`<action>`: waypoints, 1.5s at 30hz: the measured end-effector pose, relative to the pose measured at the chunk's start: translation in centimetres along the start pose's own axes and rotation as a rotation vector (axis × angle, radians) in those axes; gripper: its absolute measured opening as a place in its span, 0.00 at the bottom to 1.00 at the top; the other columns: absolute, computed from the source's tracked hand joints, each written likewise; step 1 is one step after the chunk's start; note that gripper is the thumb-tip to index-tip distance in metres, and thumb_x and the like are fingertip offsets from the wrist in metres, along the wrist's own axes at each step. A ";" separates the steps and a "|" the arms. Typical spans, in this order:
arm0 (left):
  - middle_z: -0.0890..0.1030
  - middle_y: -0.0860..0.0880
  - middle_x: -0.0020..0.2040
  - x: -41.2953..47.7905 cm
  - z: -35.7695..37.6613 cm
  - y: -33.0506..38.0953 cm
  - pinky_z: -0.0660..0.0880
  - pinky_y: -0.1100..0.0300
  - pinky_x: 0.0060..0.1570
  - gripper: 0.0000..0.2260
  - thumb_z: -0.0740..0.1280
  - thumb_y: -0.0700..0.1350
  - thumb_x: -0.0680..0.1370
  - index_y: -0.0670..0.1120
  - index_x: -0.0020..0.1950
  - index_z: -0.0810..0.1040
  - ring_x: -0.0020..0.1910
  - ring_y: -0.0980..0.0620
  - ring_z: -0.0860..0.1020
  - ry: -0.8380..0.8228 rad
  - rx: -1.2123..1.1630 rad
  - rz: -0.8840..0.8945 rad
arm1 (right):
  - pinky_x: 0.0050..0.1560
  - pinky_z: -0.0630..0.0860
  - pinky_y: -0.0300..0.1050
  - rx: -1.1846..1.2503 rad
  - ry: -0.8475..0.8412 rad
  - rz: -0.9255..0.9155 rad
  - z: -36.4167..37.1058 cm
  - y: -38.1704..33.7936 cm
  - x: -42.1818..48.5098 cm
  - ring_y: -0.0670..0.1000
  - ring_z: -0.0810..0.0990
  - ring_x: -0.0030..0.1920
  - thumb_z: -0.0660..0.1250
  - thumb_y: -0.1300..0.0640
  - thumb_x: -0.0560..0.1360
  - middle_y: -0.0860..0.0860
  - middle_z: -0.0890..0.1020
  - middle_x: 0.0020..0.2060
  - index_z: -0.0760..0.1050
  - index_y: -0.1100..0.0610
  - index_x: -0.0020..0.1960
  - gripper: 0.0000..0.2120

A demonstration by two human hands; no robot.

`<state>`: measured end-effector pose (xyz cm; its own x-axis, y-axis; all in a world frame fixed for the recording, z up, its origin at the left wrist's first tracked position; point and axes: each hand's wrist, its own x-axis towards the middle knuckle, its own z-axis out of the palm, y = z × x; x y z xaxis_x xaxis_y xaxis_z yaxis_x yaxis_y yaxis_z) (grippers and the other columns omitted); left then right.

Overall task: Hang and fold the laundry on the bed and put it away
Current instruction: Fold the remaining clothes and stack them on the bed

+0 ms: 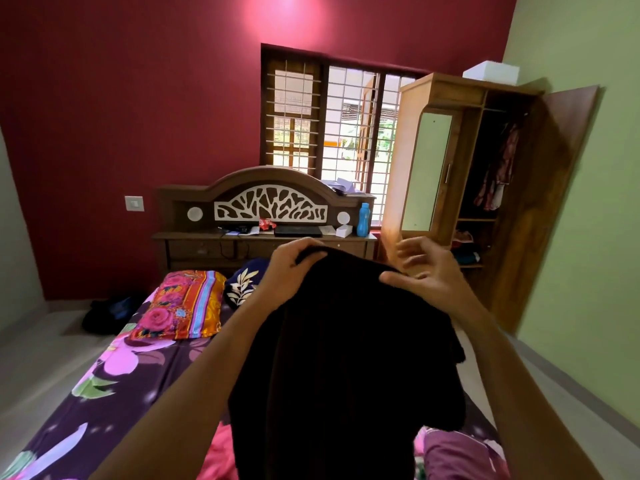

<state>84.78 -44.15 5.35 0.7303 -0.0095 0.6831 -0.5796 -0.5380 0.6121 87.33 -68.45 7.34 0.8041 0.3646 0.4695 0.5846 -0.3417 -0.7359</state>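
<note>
Head view: left hand (294,263) grips a garment (346,358) over the bed (104,393) foot. Right hand (427,275) seemingly only thumb-pinches it, fingers blurred. That corner could slip.

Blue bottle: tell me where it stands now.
In the head view, the blue bottle stands upright at the right end of the headboard shelf, right of a small white box and left of the open wardrobe.

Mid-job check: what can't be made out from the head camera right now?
Head view:
1. Dark garment: kind unclear; too dark, bottom edge cuts it off.
2. Bed under it: hidden by garment and forearms, so remaining laundry unknown.
3. Right hand: fingers motion-blurred, grip unclear.
4. Wardrobe shelves: shadowed, contents too small.
</note>
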 end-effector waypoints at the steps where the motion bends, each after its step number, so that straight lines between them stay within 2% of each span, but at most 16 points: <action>1: 0.81 0.52 0.47 0.6 0.4 1.2 0.73 0.66 0.52 0.07 0.64 0.37 0.77 0.45 0.52 0.79 0.48 0.58 0.78 -0.090 0.046 0.074 | 0.51 0.75 0.39 -0.057 -0.105 -0.008 0.8 -0.7 0.0 0.43 0.77 0.52 0.77 0.43 0.62 0.43 0.78 0.52 0.71 0.44 0.55 0.25; 4: 0.79 0.57 0.45 1.3 1.7 3.7 0.73 0.69 0.51 0.07 0.67 0.37 0.76 0.45 0.52 0.79 0.45 0.63 0.78 -0.153 0.099 0.221 | 0.49 0.72 0.30 -0.119 -0.175 -0.139 3.3 -2.0 0.4 0.34 0.76 0.48 0.73 0.55 0.71 0.38 0.77 0.47 0.70 0.45 0.56 0.19; 8: 0.81 0.55 0.43 0.6 0.7 2.1 0.76 0.67 0.48 0.10 0.72 0.36 0.70 0.48 0.45 0.78 0.45 0.61 0.80 -0.022 -0.158 0.076 | 0.50 0.72 0.28 0.017 -0.050 -0.244 3.5 -2.6 0.7 0.36 0.79 0.46 0.66 0.64 0.75 0.42 0.80 0.43 0.77 0.53 0.52 0.09; 13: 0.83 0.58 0.40 -3.8 1.3 -3.3 0.74 0.69 0.43 0.09 0.71 0.39 0.70 0.44 0.49 0.79 0.42 0.63 0.79 -0.432 -0.409 -0.156 | 0.47 0.75 0.32 0.303 0.141 -0.131 3.5 -3.4 0.9 0.40 0.79 0.44 0.64 0.64 0.76 0.46 0.80 0.41 0.77 0.50 0.46 0.09; 16: 0.82 0.50 0.49 -5.2 2.4 -4.6 0.76 0.64 0.48 0.16 0.70 0.49 0.73 0.42 0.57 0.77 0.48 0.55 0.79 -0.320 -0.724 -0.340 | 0.49 0.76 0.38 0.397 0.183 -0.070 2.8 -3.2 1.4 0.47 0.79 0.46 0.64 0.62 0.76 0.50 0.81 0.42 0.77 0.52 0.45 0.07; 18: 0.82 0.49 0.45 -4.7 2.3 -4.3 0.76 0.64 0.45 0.11 0.67 0.46 0.74 0.44 0.55 0.77 0.44 0.55 0.79 -0.200 -0.834 -0.427 | 0.49 0.75 0.40 0.305 0.168 -0.095 2.8 -2.6 1.3 0.49 0.79 0.45 0.66 0.58 0.75 0.50 0.80 0.40 0.77 0.52 0.44 0.03; 19: 0.82 0.49 0.43 -4.3 2.1 -4.1 0.75 0.65 0.42 0.09 0.66 0.45 0.75 0.44 0.53 0.77 0.41 0.55 0.79 -0.158 -0.835 -0.429 | 0.47 0.75 0.40 0.284 0.151 -0.114 2.7 -2.1 1.1 0.49 0.79 0.43 0.67 0.54 0.73 0.50 0.80 0.38 0.77 0.52 0.44 0.02; 23: 0.76 0.51 0.34 -3.5 1.7 -2.8 0.68 0.68 0.31 0.04 0.62 0.39 0.78 0.43 0.47 0.76 0.31 0.58 0.73 -0.128 -0.642 -0.309 | 0.43 0.79 0.43 0.307 0.004 -0.126 1.2 0.5 0.1 0.52 0.82 0.42 0.74 0.41 0.63 0.50 0.83 0.38 0.78 0.57 0.46 0.22; 25: 0.76 0.50 0.36 -2.9 2.1 -1.2 0.68 0.70 0.31 0.06 0.59 0.36 0.79 0.41 0.47 0.76 0.32 0.59 0.73 -0.189 -0.499 -0.246 | 0.47 0.80 0.47 0.216 -0.177 -0.076 1.2 0.8 -0.3 0.55 0.83 0.45 0.78 0.45 0.61 0.54 0.83 0.42 0.78 0.58 0.49 0.23; 27: 0.77 0.49 0.37 -2.1 2.8 0.1 0.68 0.71 0.34 0.07 0.60 0.35 0.79 0.40 0.48 0.77 0.34 0.61 0.74 -0.203 -0.372 -0.150 | 0.47 0.78 0.41 0.058 -0.281 -0.087 2.0 0.9 -0.5 0.49 0.82 0.46 0.77 0.53 0.65 0.51 0.83 0.42 0.79 0.56 0.49 0.16; 29: 0.77 0.52 0.36 -1.6 3.1 0.5 0.68 0.71 0.34 0.06 0.61 0.36 0.79 0.41 0.46 0.78 0.33 0.63 0.74 -0.188 -0.315 -0.125 | 0.44 0.76 0.35 0.005 -0.235 -0.137 3.0 0.9 -0.4 0.43 0.81 0.43 0.72 0.61 0.71 0.46 0.82 0.39 0.78 0.52 0.46 0.07; 32: 0.77 0.56 0.31 -1.6 2.4 0.4 0.68 0.71 0.32 0.06 0.64 0.39 0.78 0.44 0.42 0.78 0.31 0.63 0.73 -0.202 -0.268 -0.123 | 0.45 0.76 0.35 0.057 -0.041 -0.152 3.4 1.3 0.0 0.43 0.81 0.44 0.67 0.64 0.75 0.46 0.82 0.41 0.78 0.55 0.49 0.07; 35: 0.80 0.53 0.36 -2.0 1.2 -0.7 0.72 0.68 0.35 0.03 0.69 0.44 0.75 0.46 0.46 0.80 0.35 0.59 0.78 -0.311 -0.163 -0.148 | 0.44 0.74 0.32 -0.069 -0.066 -0.152 3.4 0.9 0.5 0.39 0.80 0.44 0.66 0.64 0.76 0.45 0.81 0.42 0.77 0.56 0.52 0.07; 38: 0.82 0.51 0.38 -3.6 0.5 -3.3 0.74 0.60 0.36 0.14 0.75 0.55 0.68 0.46 0.45 0.81 0.37 0.55 0.80 -0.417 -0.088 -0.258 | 0.48 0.76 0.34 -0.027 -0.094 -0.140 3.3 0.2 0.8 0.44 0.79 0.49 0.64 0.64 0.76 0.49 0.81 0.46 0.76 0.59 0.55 0.08; 41: 0.78 0.57 0.29 -6.1 0.5 -6.2 0.70 0.63 0.32 0.09 0.78 0.47 0.65 0.49 0.35 0.79 0.31 0.63 0.75 -0.410 -0.024 -0.344 | 0.50 0.78 0.37 0.143 0.045 -0.115 2.9 -0.5 0.9 0.49 0.80 0.51 0.63 0.63 0.77 0.54 0.81 0.49 0.76 0.59 0.56 0.09; 45: 0.78 0.52 0.44 -7.4 0.0 -8.1 0.74 0.66 0.46 0.15 0.79 0.52 0.59 0.53 0.42 0.81 0.44 0.60 0.76 -0.325 -0.029 -0.327 | 0.50 0.76 0.39 0.269 0.125 -0.060 2.1 -0.6 1.2 0.52 0.79 0.53 0.62 0.61 0.77 0.56 0.80 0.50 0.77 0.57 0.55 0.09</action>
<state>84.06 -39.76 -4.62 0.9492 -0.1098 0.2948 -0.3066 -0.5329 0.7887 87.72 -66.05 7.31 0.7856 0.2617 0.5607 0.5957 -0.0749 -0.7997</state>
